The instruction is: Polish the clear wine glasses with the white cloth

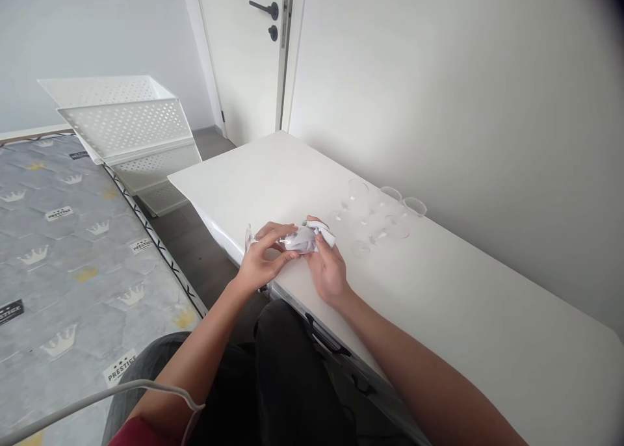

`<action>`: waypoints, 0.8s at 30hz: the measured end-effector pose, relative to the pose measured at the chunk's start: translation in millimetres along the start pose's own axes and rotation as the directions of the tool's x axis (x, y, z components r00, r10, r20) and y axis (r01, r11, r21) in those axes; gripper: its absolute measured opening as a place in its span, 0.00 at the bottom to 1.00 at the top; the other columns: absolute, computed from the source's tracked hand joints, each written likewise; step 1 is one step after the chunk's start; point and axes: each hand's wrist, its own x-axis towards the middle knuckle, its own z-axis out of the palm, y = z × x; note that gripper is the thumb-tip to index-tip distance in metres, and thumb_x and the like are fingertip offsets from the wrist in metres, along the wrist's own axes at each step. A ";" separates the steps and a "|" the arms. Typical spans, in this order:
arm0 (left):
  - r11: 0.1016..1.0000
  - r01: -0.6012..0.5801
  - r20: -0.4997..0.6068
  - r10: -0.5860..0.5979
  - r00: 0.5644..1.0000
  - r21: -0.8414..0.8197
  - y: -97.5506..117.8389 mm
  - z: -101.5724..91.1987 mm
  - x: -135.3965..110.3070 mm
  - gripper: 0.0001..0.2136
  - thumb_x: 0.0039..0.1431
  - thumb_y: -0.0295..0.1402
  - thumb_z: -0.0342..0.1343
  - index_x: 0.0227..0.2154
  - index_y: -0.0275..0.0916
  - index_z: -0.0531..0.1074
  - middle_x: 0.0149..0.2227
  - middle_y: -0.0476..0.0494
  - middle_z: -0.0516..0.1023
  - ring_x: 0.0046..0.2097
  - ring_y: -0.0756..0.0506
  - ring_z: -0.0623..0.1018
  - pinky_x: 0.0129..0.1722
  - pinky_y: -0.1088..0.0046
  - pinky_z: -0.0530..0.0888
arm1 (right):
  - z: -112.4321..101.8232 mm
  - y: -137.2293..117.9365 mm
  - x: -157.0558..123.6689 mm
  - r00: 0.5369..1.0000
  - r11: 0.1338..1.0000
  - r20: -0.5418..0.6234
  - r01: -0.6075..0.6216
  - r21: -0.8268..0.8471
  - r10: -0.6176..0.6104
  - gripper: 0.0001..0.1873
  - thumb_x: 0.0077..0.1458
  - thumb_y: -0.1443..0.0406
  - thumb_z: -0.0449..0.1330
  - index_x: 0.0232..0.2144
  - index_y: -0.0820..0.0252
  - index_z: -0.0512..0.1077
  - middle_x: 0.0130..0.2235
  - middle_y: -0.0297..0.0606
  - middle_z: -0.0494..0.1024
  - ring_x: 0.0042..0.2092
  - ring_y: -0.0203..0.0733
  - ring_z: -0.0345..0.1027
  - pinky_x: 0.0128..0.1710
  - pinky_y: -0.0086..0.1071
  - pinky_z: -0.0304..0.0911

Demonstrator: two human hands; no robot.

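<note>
Between my two hands a clear stemmed glass [291, 242] lies on its side, its round foot pointing left. My left hand [263, 254] is closed round the stem end and lower bowl. At the rim end my right hand [329, 264] grips a white cloth [319, 231], part of which is tucked inside the bowl. Both hands are just above the near edge of the white table [234, 176]. To their right, several clear stemmed glasses [385, 215] stand together on the tabletop near the wall.
White perforated basket shelves [131, 131] stand beyond the table's left end. A mattress [78, 238] with crown prints lies on the left. A white door [244, 56] with a black handle is behind. A white cable [112, 391] crosses the lower left, over my left forearm.
</note>
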 end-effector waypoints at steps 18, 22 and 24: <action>0.997 0.074 -0.001 -0.074 0.997 -0.012 3.2 0.2 -0.3 0.20 0.63 0.39 0.69 0.57 0.48 0.79 0.52 0.38 0.82 0.50 0.41 0.81 0.37 0.65 0.86 | -1.2 0.1 0.1 0.999 1.000 0.038 0.003 -0.015 -0.003 0.18 0.68 0.54 0.61 0.57 0.48 0.72 0.51 0.39 0.76 0.50 0.47 0.73 0.47 0.41 0.69; 0.987 0.156 0.002 -0.157 0.988 -0.046 5.2 1.6 -0.8 0.20 0.64 0.40 0.68 0.57 0.47 0.79 0.52 0.38 0.81 0.50 0.42 0.81 0.40 0.66 0.85 | -2.4 1.9 1.2 0.999 1.000 0.032 0.003 -0.012 -0.002 0.18 0.68 0.54 0.61 0.57 0.48 0.72 0.47 0.38 0.75 0.46 0.45 0.71 0.44 0.39 0.67; 0.979 0.194 0.005 -0.195 0.981 -0.068 5.5 2.2 -1.5 0.20 0.64 0.40 0.68 0.58 0.46 0.79 0.53 0.38 0.81 0.48 0.42 0.81 0.41 0.67 0.85 | -2.1 1.8 0.9 1.000 1.000 0.031 0.002 -0.026 -0.001 0.19 0.68 0.54 0.61 0.58 0.48 0.72 0.47 0.38 0.76 0.46 0.45 0.71 0.43 0.39 0.66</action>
